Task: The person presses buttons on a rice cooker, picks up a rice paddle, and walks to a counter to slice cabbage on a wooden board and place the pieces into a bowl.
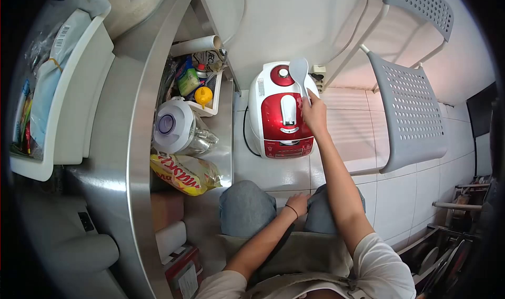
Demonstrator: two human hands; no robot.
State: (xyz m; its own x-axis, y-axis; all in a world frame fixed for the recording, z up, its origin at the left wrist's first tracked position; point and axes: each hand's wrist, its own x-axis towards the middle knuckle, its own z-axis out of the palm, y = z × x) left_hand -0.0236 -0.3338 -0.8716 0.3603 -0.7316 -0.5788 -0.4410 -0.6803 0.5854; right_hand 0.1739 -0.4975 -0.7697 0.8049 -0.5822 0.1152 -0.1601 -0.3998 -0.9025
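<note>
My right hand (314,114) is closed round the handle of a grey rice paddle (299,70). The paddle's broad head points away from me, over the right side of the rice cooker's lid. That rice cooker (271,107) is white and red, stands on the tiled floor in front of my knees, and has its lid down. Its pale lid handle (288,109) lies just left of my right hand. My left hand (298,204), with a dark band at the wrist, rests between my knees. Its fingers look curled, and nothing shows in them.
To the left, a steel shelf (226,141) bears a blender jug (173,125), a yellow packet (187,175) and a white bin (213,107) of bottles and packets. A grey perforated chair (407,109) stands at the right. A socket block (319,74) sits behind the cooker.
</note>
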